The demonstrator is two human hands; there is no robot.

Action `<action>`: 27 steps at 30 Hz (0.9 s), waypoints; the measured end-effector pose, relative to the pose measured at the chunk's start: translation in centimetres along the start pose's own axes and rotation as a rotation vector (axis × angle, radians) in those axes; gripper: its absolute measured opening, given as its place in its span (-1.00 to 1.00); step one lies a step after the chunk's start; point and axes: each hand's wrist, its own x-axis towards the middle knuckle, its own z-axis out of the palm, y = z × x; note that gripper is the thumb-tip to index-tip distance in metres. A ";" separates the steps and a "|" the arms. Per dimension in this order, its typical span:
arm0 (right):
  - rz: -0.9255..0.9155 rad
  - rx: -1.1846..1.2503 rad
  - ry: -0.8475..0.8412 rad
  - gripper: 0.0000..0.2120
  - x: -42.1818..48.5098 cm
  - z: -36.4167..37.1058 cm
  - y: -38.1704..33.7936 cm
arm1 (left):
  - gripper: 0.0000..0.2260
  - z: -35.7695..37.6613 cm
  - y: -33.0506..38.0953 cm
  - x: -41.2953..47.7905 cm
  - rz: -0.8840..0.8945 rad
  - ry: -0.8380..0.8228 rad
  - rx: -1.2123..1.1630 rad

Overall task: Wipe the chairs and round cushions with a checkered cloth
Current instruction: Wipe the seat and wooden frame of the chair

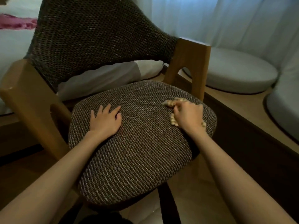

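The chair [189, 62] stands with its front edge toward the person and its back leaning away toward the bed, turned a little so the backrest [97, 38] sits up and to the left. Its seat [137, 151] is a rounded pad in a coarse brown weave flecked with pale threads. It is broad and runs from the near edge back to the two light wooden posts of the frame. The backrest is a darker net-like fabric stretched between those posts.

The checkered cloth [174, 101] lies on the far right part of the seat, close to the right-hand post. It is tan and cream and is crumpled into a wad, so I can't make out a long axis. One lobe pokes out past the fingers toward the back of the chair, and smaller bits show at either side of the wrist. The right hand [188, 114] is on top of it, fingers curled round the wad, holding it against the weave.

The left hand [105, 120] rests flat on the left middle of the seat, fingers straight and slightly spread, holding nothing and well apart from the cloth.

To the right, on a raised wooden platform [234, 101], lies a pale grey round cushion [239, 71], with the edge of a second cushion [284, 107] just beside it. A sheer curtain [226, 18] hangs behind them. White bedding [100, 80] shows under the backrest, and a pink fabric [17, 23] lies on the bed [13, 46].
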 end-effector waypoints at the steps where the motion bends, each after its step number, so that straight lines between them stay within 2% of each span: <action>1: 0.100 -0.018 0.046 -0.76 1.7 0.3 0.5 | -0.55 0.1 0.0 0.3 0.000 0.007 0.002; 3: 0.206 -0.016 0.056 -0.76 3.9 1.4 -0.2 | -0.54 0.3 0.0 0.9 0.002 0.028 0.008; 4: 0.179 0.011 0.018 -0.75 4.2 2.3 -1.5 | -0.54 0.4 0.2 1.4 0.006 0.035 0.006; 7: -0.098 0.146 -0.194 -0.76 3.3 5.0 -6.4 | -0.54 0.6 1.0 2.6 0.000 0.040 -0.021; 9: -0.239 0.126 -0.204 -0.76 4.1 5.7 -7.5 | -0.54 0.8 1.4 3.3 -0.007 0.047 -0.029; 11: -0.282 0.038 -0.141 -0.75 6.5 6.4 -6.9 | -0.53 1.1 1.7 3.8 -0.008 0.054 -0.032; 14: -0.222 -0.093 -0.025 -0.74 10.8 7.7 -5.4 | -0.50 1.2 2.8 4.5 -0.010 0.049 -0.056; 18: -0.171 -0.148 0.076 -0.79 15.6 9.2 -4.4 | -0.51 1.9 5.0 5.8 0.112 0.070 -0.090; 22: -0.196 -0.084 0.042 -0.79 18.2 9.5 -4.2 | -0.54 2.3 4.9 7.0 0.161 0.103 -0.099; 27: -0.146 -0.134 0.034 -0.71 16.6 8.5 -3.1 | -0.53 2.2 5.0 7.3 0.177 0.093 -0.085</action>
